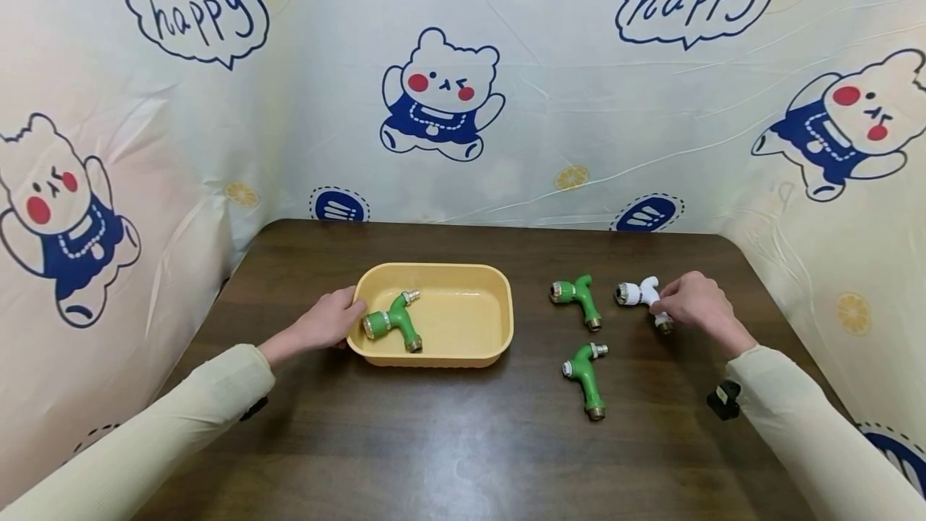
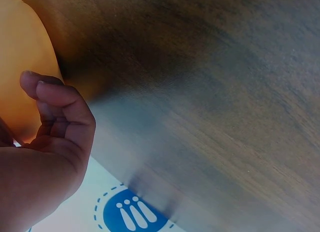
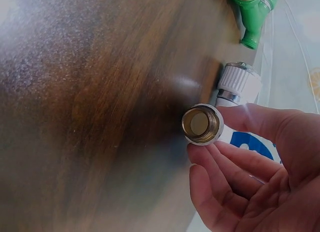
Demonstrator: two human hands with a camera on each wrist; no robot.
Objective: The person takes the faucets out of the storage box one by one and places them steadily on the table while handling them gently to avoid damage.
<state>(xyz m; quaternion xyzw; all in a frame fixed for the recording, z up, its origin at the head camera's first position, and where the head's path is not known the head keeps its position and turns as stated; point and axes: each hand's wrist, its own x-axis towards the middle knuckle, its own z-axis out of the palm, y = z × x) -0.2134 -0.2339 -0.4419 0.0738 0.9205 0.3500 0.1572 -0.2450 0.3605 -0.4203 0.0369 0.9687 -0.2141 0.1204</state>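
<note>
My left hand [image 1: 331,318] grips the left rim of a yellow plastic basin [image 1: 463,354], thumb at the edge and fingers curled against the outer wall. A green tap [image 1: 394,322] with a metal nozzle lies inside, at the basin's left end. Over on the right, my right hand [image 1: 696,300] pinches a white tap [image 1: 637,293] by its body, near the brass threaded end. The right wrist view shows that open brass end [image 3: 200,124] facing the camera, between thumb and fingers, with the ribbed white handle [image 3: 240,82] beyond.
Two more green taps lie on the brown table [image 1: 448,449] between basin and right hand: one farther back [image 1: 577,300], one nearer [image 1: 587,380] with a metal nozzle. A printed cloth [image 1: 550,103] hangs around the table's back and sides.
</note>
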